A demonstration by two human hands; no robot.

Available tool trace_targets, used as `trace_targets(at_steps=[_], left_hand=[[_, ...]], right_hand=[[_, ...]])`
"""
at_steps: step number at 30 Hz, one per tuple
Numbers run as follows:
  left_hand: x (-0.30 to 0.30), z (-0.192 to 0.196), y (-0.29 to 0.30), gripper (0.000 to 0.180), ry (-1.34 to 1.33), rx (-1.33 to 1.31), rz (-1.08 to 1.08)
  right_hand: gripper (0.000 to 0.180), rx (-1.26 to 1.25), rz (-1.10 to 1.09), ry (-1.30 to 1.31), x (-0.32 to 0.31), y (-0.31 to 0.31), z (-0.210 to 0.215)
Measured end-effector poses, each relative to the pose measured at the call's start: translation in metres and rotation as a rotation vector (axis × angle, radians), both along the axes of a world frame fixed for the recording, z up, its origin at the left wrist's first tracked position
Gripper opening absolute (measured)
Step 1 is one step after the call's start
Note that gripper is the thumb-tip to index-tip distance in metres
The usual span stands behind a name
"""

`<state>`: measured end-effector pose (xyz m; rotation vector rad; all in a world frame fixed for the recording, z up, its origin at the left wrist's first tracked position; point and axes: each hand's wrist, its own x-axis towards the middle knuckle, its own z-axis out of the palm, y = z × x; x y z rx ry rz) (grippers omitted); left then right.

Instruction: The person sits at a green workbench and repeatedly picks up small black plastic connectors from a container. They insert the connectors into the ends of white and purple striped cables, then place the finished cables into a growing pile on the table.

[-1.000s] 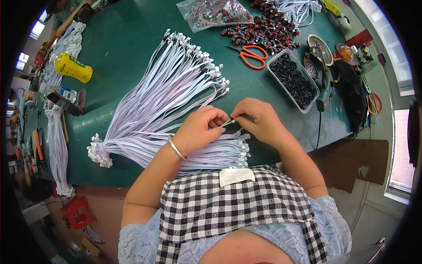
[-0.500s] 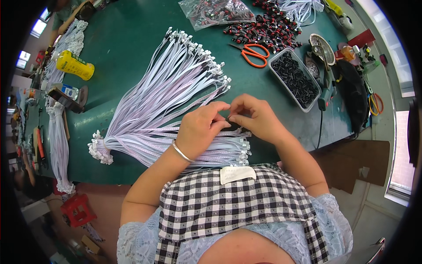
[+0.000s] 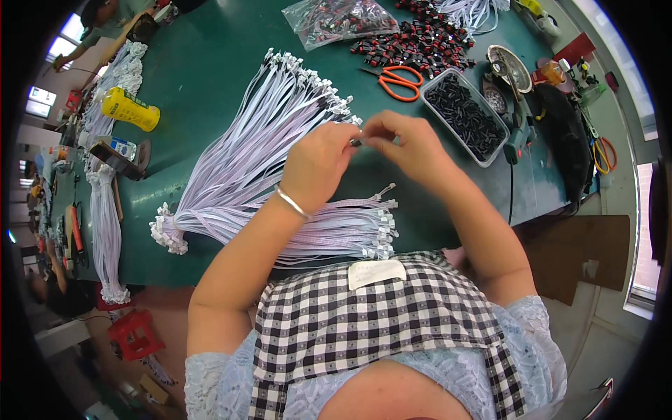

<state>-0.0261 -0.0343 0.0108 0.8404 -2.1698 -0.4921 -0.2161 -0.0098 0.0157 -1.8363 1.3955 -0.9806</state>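
Observation:
My left hand (image 3: 316,166) is over the fanned bundle of white flat cables (image 3: 241,150), thumb and fingers pinched around a small dark piece (image 3: 355,142). My right hand (image 3: 404,143) meets it there, fingertips closed at the same piece; what else they grip is hidden behind the fingers. The bundle is tied at its left end, where white connectors (image 3: 168,231) cluster. Its loose ends spread in two groups, one up toward the far side, one low beside my apron (image 3: 378,308). Some far ends carry dark sleeves.
Orange-handled scissors (image 3: 400,82) lie beyond my right hand, next to a clear tub (image 3: 505,143) of black sleeves. A pile of red-black connectors (image 3: 420,45) and a plastic bag (image 3: 339,24) lie farther off. A yellow bottle (image 3: 131,109) stands left. A hot-glue gun (image 3: 519,136) rests right.
Both hands have moved away from my body, from beside the near cable group up to the far group's ends. They remain together, fingertips pinched.

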Motion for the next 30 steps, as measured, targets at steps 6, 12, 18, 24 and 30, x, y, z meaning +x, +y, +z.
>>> trace_targets(at_steps=[6,12,18,24,30], left_hand=[[-0.002,-0.020,-0.025,0.011,-0.344,-0.200,0.099],[0.006,0.011,-0.006,0.009,-0.364,-0.090,-0.015],[0.018,0.017,0.025,0.012,-0.502,0.201,-0.297],[0.012,0.020,0.025,0.016,-0.421,0.253,-0.282],[0.015,0.018,0.026,0.012,-0.097,0.834,-0.188]], right_hand=[[0.020,-0.302,-0.259,0.527,-0.070,-0.001,0.023],[0.016,-0.086,-0.301,1.063,-0.119,0.019,0.025],[0.010,-0.015,-0.228,1.033,-0.130,0.007,0.007],[0.013,-0.031,-0.253,0.844,-0.129,0.004,0.004],[0.014,-0.118,-0.259,0.612,-0.124,0.007,0.020]])
